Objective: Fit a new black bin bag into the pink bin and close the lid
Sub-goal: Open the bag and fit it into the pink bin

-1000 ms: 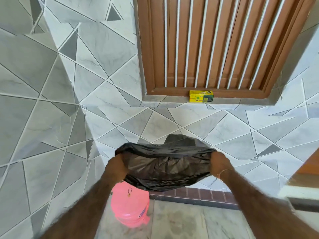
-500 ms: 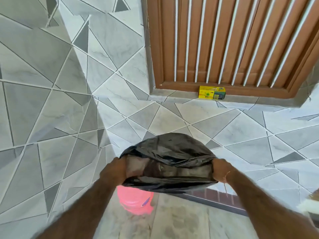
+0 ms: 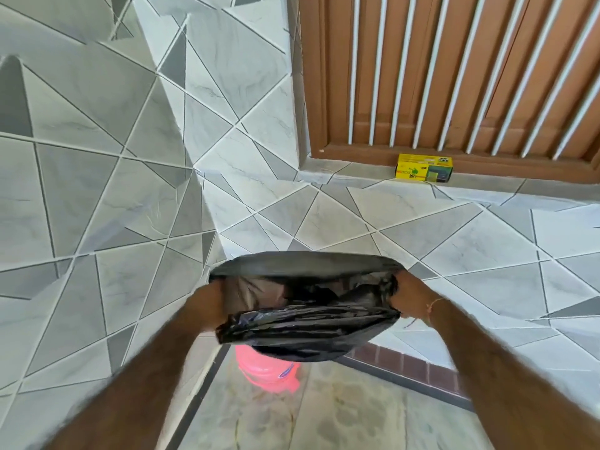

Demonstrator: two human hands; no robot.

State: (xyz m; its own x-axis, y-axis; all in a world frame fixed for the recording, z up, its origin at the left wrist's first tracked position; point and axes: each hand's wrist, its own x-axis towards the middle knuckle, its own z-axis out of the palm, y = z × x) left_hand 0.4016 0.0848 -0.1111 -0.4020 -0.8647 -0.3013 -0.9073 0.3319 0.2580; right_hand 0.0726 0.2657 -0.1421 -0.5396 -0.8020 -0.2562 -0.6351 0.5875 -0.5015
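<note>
The left hand (image 3: pixel 207 306) and the right hand (image 3: pixel 410 298) each grip one side of the black bin bag (image 3: pixel 305 323), fingers curled into its rim, so the open mouth stretches between the two grips. The pink bin (image 3: pixel 266 371) stands on the floor directly below the bag, mostly hidden by it; its lid seems to be off, though blur makes this uncertain. A yellow box (image 3: pixel 423 167) sits well beyond the grips on the sill under the wooden door (image 3: pixel 454 76).

The bag (image 3: pixel 308 323) is thin, glossy, crinkled black plastic. The bin (image 3: pixel 268 371) is smooth pink plastic. Wall tiles (image 3: pixel 97 190) look polished, marble-veined; the shutter (image 3: pixel 454 76) is brown wood.
</note>
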